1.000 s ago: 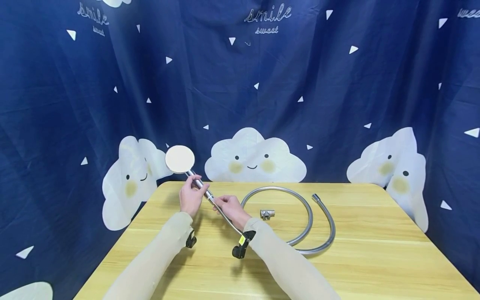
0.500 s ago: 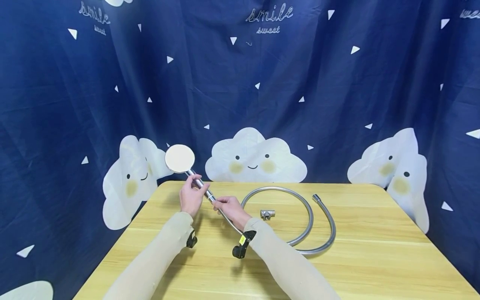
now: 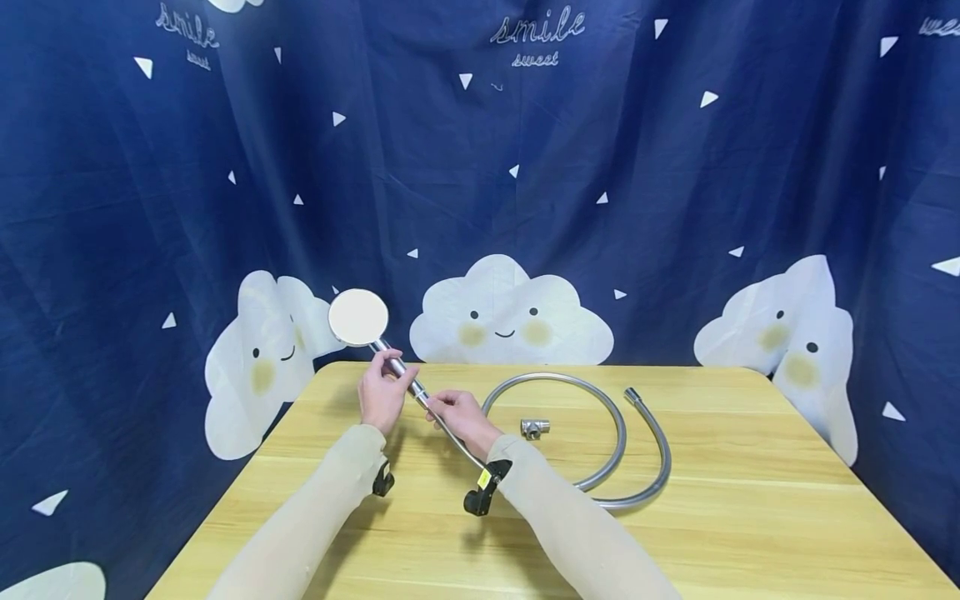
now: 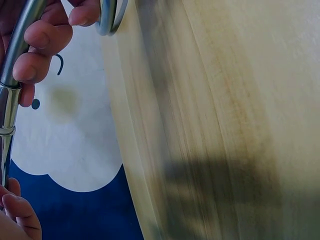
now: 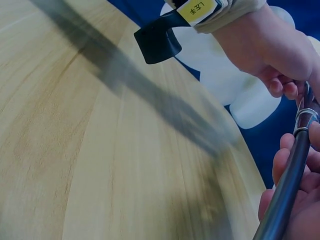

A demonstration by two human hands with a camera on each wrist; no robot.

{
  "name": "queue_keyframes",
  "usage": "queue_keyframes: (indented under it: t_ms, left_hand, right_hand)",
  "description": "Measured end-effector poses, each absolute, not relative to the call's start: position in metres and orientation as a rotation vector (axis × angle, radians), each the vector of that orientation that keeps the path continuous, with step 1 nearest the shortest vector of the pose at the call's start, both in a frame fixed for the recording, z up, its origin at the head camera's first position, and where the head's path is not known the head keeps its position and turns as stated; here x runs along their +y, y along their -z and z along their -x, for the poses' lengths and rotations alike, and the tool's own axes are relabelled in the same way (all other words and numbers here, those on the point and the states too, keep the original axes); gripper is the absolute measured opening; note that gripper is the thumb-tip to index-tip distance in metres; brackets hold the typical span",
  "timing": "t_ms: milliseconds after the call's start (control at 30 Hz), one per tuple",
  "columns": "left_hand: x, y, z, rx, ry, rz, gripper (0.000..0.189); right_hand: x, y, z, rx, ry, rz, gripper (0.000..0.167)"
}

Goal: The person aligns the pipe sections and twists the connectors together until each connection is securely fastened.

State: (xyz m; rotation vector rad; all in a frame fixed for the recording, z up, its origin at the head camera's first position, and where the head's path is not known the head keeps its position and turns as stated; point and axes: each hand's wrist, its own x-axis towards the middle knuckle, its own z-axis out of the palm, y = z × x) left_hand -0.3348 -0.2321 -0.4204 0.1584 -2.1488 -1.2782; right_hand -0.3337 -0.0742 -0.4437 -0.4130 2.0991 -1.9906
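Note:
A handheld shower head with a round pale face is held tilted above the table's far left. My left hand grips its chrome handle, and in the left wrist view curled fingers wrap the handle. At the handle's lower end, my right hand pinches the end of a grey metal shower hose. The right wrist view has the hose running across the right fingers up to a chrome collar just below the left hand.
The hose loops over the wooden table, its other end lying at the right. Inside the loop sits a small chrome tee fitting. A blue curtain with printed clouds hangs behind the table.
Both hands and the shower head keep nearly the same place. The right fingers shift slightly at the hose end.

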Motion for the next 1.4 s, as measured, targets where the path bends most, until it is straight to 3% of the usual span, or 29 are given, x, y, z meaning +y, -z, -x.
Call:
queue_keyframes:
  t_ms: [200,367,767,1200,1400]
  left_hand:
    - [-0.2318,0.4203,0.3341,-2.154,1.268,-0.15,0.035]
    - [-0.23,0.4177,0.3325,-2.154,1.261,-0.147,0.036]
    - [-0.229,0.4161,0.3322,-2.137,1.268,-0.157,0.037]
    - [-0.2296,0.4168,0.3324,-2.147,1.262,-0.168,0.037]
    - [-0.2291,0.4164,0.3328,-2.141,1.258,-0.158,0.036]
  right_hand:
    - [-0.0744,0.4436,0.3337,2.065,2.009,0.388,0.027]
    - [-0.0744,0.4441,0.3338,2.018,2.073,0.37,0.043]
    - [-0.0742,0.4416,0.3327,2.093,2.041,0.431,0.017]
    - [-0.0744,0.4403,0.3319,2.02,2.057,0.385,0.035]
    - [-0.0746,0.4408,0.3321,2.048,2.053,0.407,0.023]
